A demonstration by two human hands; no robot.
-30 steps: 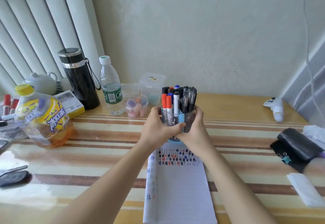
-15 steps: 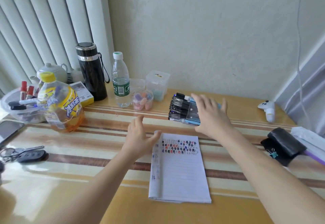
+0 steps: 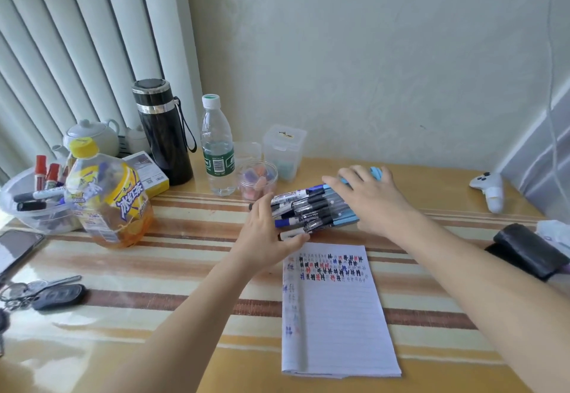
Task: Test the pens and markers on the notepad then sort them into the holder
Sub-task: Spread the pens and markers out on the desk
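Observation:
The blue pen holder [image 3: 347, 216] lies on its side on the table behind the notepad [image 3: 333, 318]. Several pens and markers [image 3: 308, 207] stick out of it to the left, caps first. My right hand [image 3: 370, 199] lies over the holder with fingers spread, pressing on it. My left hand [image 3: 265, 238] is at the cap ends, fingers against the bundle and thumb under a black-capped marker. The notepad's top lines carry black, red and blue test marks.
At left stand a yellow iced-tea bottle [image 3: 108, 195], a clear bowl of markers [image 3: 30, 207], a black flask [image 3: 162, 133] and a water bottle [image 3: 217, 148]. A tub of erasers [image 3: 257, 181] sits by the pens. Keys [image 3: 46, 294] and a phone [image 3: 15, 250] lie front left; black pouch [image 3: 530, 250] and white controller [image 3: 490, 189] right.
The holder, held upright in both hands a second ago, now lies tipped on its side. My left hand, free half a second ago, has moved to the pen caps.

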